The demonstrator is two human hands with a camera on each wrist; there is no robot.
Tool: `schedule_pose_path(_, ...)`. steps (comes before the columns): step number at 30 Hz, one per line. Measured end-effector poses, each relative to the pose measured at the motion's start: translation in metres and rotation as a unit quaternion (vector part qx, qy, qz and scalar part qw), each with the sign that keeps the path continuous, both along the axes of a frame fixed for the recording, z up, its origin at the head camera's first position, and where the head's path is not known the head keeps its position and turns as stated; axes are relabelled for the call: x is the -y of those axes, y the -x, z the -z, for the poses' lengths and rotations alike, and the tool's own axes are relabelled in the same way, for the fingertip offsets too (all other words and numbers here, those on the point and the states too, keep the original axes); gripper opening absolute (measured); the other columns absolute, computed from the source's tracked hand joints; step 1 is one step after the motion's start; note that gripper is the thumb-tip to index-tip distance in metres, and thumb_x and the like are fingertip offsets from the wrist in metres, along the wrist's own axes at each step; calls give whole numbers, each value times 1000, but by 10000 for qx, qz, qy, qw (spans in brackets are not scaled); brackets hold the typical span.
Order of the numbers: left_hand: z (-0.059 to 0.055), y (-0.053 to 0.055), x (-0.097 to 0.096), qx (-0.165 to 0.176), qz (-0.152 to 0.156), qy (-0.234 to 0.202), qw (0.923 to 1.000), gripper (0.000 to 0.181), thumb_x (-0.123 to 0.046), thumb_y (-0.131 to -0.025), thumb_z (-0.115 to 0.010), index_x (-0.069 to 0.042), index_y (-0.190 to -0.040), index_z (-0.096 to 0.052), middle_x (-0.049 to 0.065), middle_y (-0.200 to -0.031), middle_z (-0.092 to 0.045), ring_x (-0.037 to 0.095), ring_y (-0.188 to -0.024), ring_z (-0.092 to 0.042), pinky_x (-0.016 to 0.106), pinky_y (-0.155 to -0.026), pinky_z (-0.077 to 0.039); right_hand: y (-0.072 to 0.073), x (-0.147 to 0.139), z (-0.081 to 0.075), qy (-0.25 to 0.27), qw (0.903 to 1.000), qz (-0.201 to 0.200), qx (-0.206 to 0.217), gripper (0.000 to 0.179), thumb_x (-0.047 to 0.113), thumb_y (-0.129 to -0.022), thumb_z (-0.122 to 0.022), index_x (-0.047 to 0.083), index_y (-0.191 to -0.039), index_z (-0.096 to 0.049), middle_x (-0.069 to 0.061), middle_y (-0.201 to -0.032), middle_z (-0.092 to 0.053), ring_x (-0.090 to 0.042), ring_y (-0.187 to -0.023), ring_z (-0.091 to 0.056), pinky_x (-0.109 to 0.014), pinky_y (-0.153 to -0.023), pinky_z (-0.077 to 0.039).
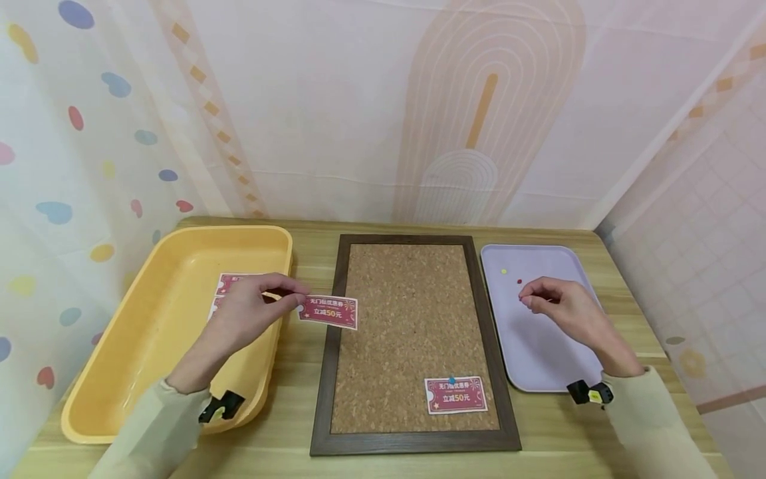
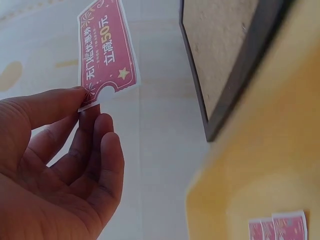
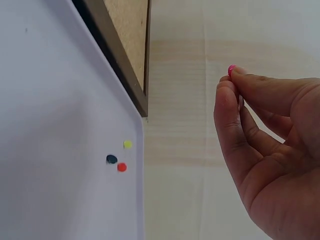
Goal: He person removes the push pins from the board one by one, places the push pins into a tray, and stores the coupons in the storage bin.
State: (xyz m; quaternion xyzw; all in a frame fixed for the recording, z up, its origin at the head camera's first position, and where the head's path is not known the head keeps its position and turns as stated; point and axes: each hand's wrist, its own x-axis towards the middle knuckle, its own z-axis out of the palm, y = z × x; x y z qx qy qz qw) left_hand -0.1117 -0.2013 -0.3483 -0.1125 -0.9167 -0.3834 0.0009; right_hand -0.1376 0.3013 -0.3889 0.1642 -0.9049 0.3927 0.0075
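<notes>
My left hand (image 1: 245,313) pinches one end of a red paper coupon (image 1: 329,313) between thumb and fingers. The coupon overlaps the left frame of a cork board (image 1: 413,332) in the head view. Over the lavender tray (image 1: 541,369), my right hand (image 1: 565,311) pinches a small pink thumbtack (image 3: 231,69), its head showing at the fingertips in the right wrist view. Near the board's lower right corner, another coupon (image 1: 457,401) lies with a blue thumbtack (image 1: 451,380) at its top edge.
At the left stands a yellow bin (image 1: 149,313) with more coupons (image 2: 289,227) inside, partly behind my left hand. On the tray lie a yellow thumbtack (image 3: 128,144), a red thumbtack (image 3: 122,167) and a dark one (image 3: 111,159). Behind the wooden table (image 1: 311,259) hangs a patterned curtain (image 1: 323,106).
</notes>
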Motion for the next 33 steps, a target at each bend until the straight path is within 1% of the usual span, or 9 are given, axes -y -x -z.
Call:
schedule_pose_path(4, 2, -1, 14, 163, -32, -25, 9999, 8, -15, -97, -74, -13, -102, -80, 4, -97, -75, 21, -79, -66, 29, -60, -53, 1, -6, 0, -79, 9999, -18, 71, 5, 3, -99, -69, 0, -102, -72, -5, -89, -69, -5, -76, -60, -19, -68, -49)
schedule_pose_path(6, 2, -1, 22, 202, -40, -33, 9998, 8, -16, -97, -74, -12, -101, -80, 7, -99, -75, 20, -78, -66, 28, -58, -52, 2, -9, 0, -96, 9999, -34, 106, 6, 2, -99, -68, 0, -102, -72, -6, -89, -69, -6, -77, -59, -20, -68, -48)
schedule_pose_path(11, 3, -2, 39, 103, -106, 42, 9999, 10, -17, -96, -76, -10, -102, -80, 13, -115, -72, 16, -86, -66, 24, -65, -53, 3, -15, 1, -130, 9997, -20, 196, 6, 2, -100, -67, -1, -102, -71, -6, -87, -67, -7, -76, -59, -20, -69, -48)
schedule_pose_path(13, 5, -3, 44, 156, -159, 37, 9997, 12, -18, -96, -76, -9, -103, -80, 14, -117, -71, 15, -87, -66, 24, -66, -53, 4, -17, 2, -160, 9996, -6, 251, 6, 2, -100, -67, -1, -102, -71, -7, -86, -66, -8, -76, -59, -20, -69, -48)
schedule_pose_path(16, 6, -3, 52, 241, -205, 42, 9995, 14, -18, -96, -75, -8, -105, -79, 14, -117, -70, 13, -88, -63, 23, -66, -53, 5, -19, 3, -214, 9992, 12, 323, 6, 2, -100, -66, -2, -102, -71, -10, -87, -67, -9, -77, -59, -21, -70, -48)
schedule_pose_path(19, 9, -3, 59, 267, -243, 153, 9992, 15, -18, -97, -75, -7, -106, -79, 12, -111, -71, 12, -85, -62, 23, -65, -52, 7, -22, 5, -260, 9990, 46, 369, 6, 0, -100, -66, -2, -101, -71, -12, -87, -67, -9, -76, -59, -21, -70, -48)
schedule_pose_path(24, 13, -5, 74, 298, -276, 377, 9985, 16, -20, -98, -73, -7, -105, -79, 6, -97, -73, 10, -82, -60, 25, -64, -50, 8, -25, 8, -268, 9987, 79, 423, 6, 0, -100, -65, -3, -100, -70, -9, -85, -66, -8, -76, -59, -21, -69, -49)
schedule_pose_path(28, 16, -7, 87, 395, -241, 435, 9980, 16, -19, -99, -72, -6, -106, -78, 6, -97, -73, 8, -83, -61, 25, -64, -51, 9, -27, 9, -322, 9983, 82, 474, 7, 1, -100, -65, -3, -101, -70, -7, -85, -66, -9, -76, -59, -22, -68, -48)
schedule_pose_path(33, 23, -5, 103, 637, -51, 541, 9965, 15, -14, -99, -71, -3, -106, -78, 8, -101, -74, 4, -84, -61, 24, -67, -53, 11, -28, 10, -499, 9976, 134, 461, 6, 2, -101, -65, -1, -99, -70, -7, -85, -67, -10, -77, -59, -23, -67, -47)
